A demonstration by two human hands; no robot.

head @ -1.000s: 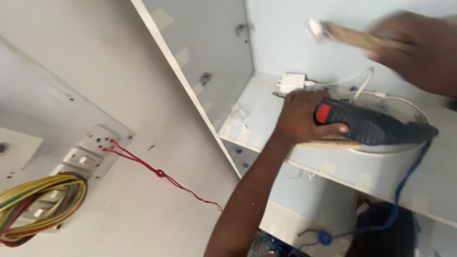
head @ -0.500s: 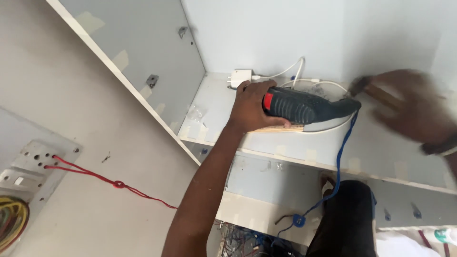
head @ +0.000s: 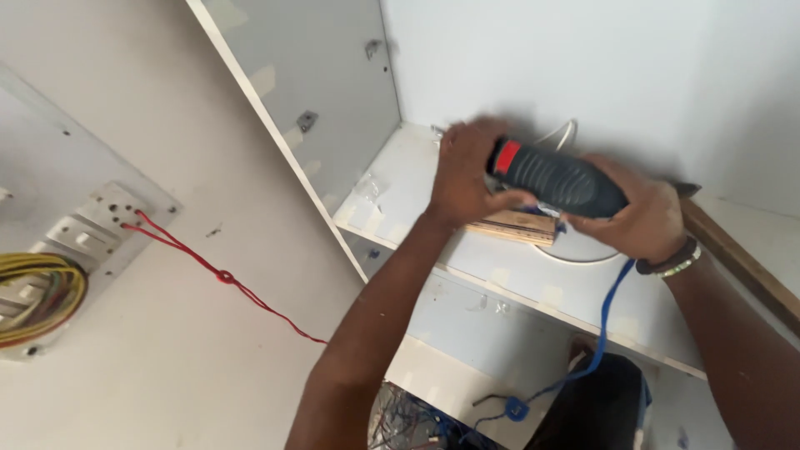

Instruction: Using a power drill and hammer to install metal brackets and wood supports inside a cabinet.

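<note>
A dark grey power tool [head: 557,180] with a red end lies across a white shelf [head: 517,275] inside a white cabinet. My left hand [head: 468,173] grips its red end, and my right hand [head: 643,215] holds the other end, a bracelet on its wrist. A blue cord [head: 606,312] hangs from the tool down past the shelf edge. Under the tool lies a wooden ruler [head: 510,225]. A white cable [head: 563,133] curls behind it at the back wall.
A switch and socket plate [head: 92,229] sits on the wall at the left, with a red wire [head: 218,273] running from it and a yellow wire bundle [head: 37,292] beside it. A wooden strip [head: 737,260] lies on the shelf at the right. Tangled wires [head: 417,417] lie below.
My right hand has come in from the right and taken hold of the tool's far end. The view has swung back left, showing more of the socket plate.
</note>
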